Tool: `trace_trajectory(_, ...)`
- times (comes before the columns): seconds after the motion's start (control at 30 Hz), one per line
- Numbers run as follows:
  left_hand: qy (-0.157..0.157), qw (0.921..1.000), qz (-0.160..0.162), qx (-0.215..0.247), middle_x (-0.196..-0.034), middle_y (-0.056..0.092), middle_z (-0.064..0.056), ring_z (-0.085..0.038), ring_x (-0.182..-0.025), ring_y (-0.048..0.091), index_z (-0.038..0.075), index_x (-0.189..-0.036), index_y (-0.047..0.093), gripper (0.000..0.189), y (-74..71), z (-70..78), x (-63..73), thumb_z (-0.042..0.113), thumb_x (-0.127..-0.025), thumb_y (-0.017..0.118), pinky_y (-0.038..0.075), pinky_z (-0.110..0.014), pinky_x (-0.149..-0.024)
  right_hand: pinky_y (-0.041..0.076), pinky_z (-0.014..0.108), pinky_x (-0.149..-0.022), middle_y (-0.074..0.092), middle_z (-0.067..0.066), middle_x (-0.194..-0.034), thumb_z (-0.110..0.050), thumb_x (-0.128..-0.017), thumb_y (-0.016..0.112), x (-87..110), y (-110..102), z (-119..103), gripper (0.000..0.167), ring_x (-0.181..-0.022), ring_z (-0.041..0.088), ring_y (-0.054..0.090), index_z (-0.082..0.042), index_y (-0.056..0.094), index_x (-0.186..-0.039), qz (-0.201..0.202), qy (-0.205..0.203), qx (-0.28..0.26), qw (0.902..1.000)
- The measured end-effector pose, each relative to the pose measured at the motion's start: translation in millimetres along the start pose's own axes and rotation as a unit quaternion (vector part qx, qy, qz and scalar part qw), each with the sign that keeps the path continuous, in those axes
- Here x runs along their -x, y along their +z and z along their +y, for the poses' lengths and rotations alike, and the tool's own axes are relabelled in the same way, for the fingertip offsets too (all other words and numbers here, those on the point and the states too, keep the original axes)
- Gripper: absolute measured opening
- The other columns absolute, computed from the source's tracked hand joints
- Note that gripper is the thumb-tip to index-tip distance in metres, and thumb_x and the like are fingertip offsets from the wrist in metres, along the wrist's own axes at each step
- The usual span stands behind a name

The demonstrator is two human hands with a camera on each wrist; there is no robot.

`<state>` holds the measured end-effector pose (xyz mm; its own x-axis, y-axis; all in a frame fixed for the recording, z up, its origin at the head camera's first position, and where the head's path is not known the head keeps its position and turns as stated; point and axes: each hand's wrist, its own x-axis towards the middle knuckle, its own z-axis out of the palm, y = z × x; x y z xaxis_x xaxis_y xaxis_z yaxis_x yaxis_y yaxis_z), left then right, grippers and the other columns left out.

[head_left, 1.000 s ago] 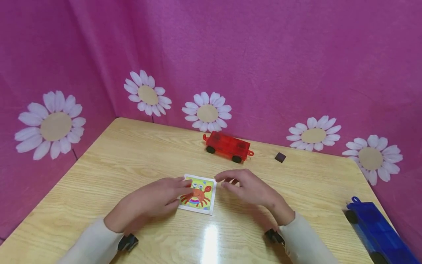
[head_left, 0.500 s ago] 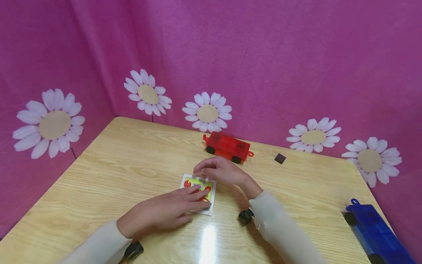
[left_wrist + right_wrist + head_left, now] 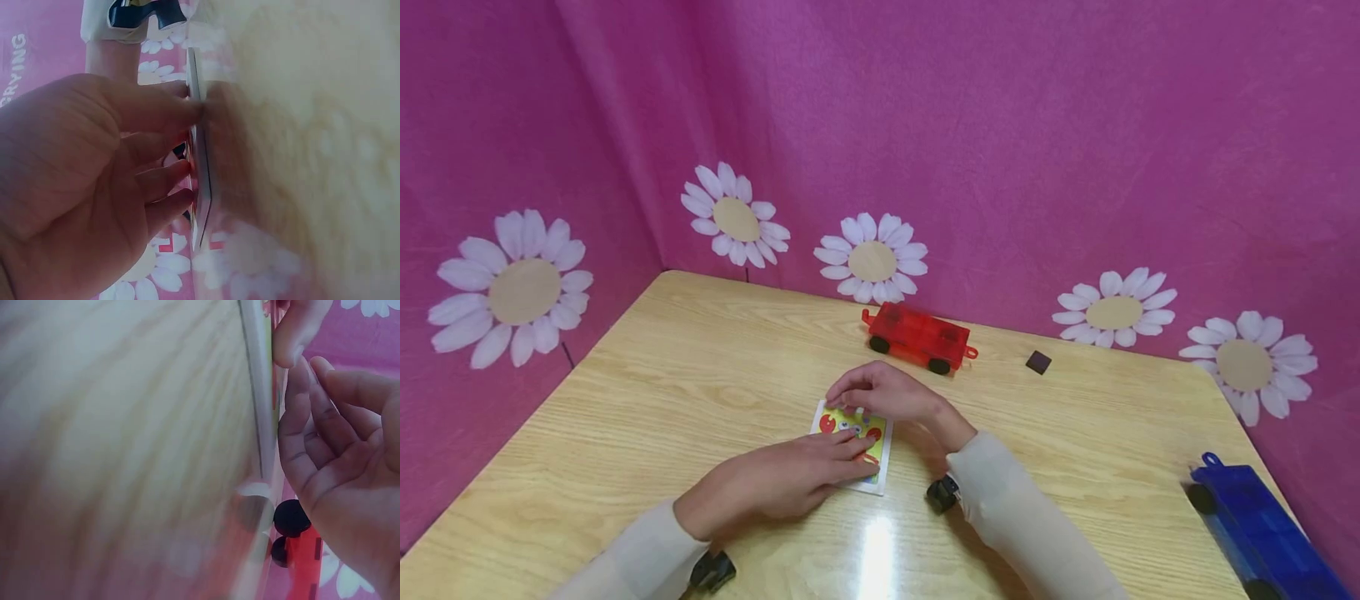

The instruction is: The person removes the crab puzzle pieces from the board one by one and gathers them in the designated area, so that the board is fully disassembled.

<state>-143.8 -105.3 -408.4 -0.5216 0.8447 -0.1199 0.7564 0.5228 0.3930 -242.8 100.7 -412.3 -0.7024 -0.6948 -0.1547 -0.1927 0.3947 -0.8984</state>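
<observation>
A thick square card [image 3: 828,424] with a red crab on yellow and a white border lies flat on the table [image 3: 700,350]. Spread over its lower part, my left hand [image 3: 771,481] rests straight fingers on the picture. The left wrist view shows my thumb [image 3: 162,109] at the card's near edge [image 3: 201,169]. My right hand [image 3: 891,393] arches over the card's far edge, its fingertips bent down by the upper corner. In the right wrist view its fingers [image 3: 299,425] are loosely bent beside the card, with nothing between them and the thumb.
Behind my right hand stands a red toy wagon [image 3: 917,333] with black wheels. A small dark square [image 3: 1038,362] lies to its right. A blue toy wagon [image 3: 1255,517] sits at the right table edge. Pink cloth [image 3: 1000,150] with daisies hangs behind.
My right hand has moved left from the card's right side to its far edge. My left hand has slid right, covering more of the crab. The card has hardly moved.
</observation>
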Motion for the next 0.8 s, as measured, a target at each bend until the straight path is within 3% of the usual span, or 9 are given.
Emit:
trace_trajectory(0.37,0.002,0.9998,0.015,0.01,-0.161,0.041,-0.004,-0.021,-0.149,0.033,0.02,-0.151,0.056,0.045,0.8,-1.5,0.0,0.015,-0.107,0.056,0.035,-0.043,-0.117,0.052,0.028,-0.077,0.074,0.005,-0.098,-0.006,-0.103,0.055,1.0,0,0,0.024,-0.086,0.019,0.065,-0.006,0.077,-0.112,0.014,0.01,0.022,0.9996)
trace_trajectory(0.53,-0.005,0.9971,0.008,0.075,-0.164,0.035,-0.005,-0.024,-0.153,0.025,0.019,-0.154,0.051,0.047,5.4,-4.7,1.8,0.012,-0.107,0.053,0.028,-0.045,-0.12,0.053,0.028,-0.078,0.074,0.003,-0.099,-0.007,-0.104,0.056,2.6,1,-2,0.023,-0.087,0.018,0.066,-0.006,0.077,-0.113,0.012,0.016,0.033,0.9992)
trace_trajectory(0.7,-0.01,0.9868,-0.017,0.161,-0.17,0.02,0.0,-0.021,-0.156,0.007,0.026,-0.161,0.04,0.059,12.8,-14.5,5.2,0.026,-0.105,0.058,0.017,-0.047,-0.123,0.053,0.028,-0.078,0.074,0.003,-0.097,-0.007,-0.105,0.054,3.8,0,-3,0.025,-0.087,0.018,0.065,-0.008,0.078,-0.113,0.012,0.023,0.045,0.9986)
trace_trajectory(0.8,0.0,0.9834,-0.023,0.18,-0.171,0.015,0.002,-0.02,-0.157,0.001,0.028,-0.163,0.035,0.064,16.6,-20.4,7.3,0.037,-0.104,0.059,0.011,-0.049,-0.124,0.051,0.027,-0.076,0.073,0.004,-0.099,-0.004,-0.105,0.052,1.7,0,-2,0.027,-0.086,0.019,0.064,-0.006,0.077,-0.114,0.002,0.021,0.035,0.9992)
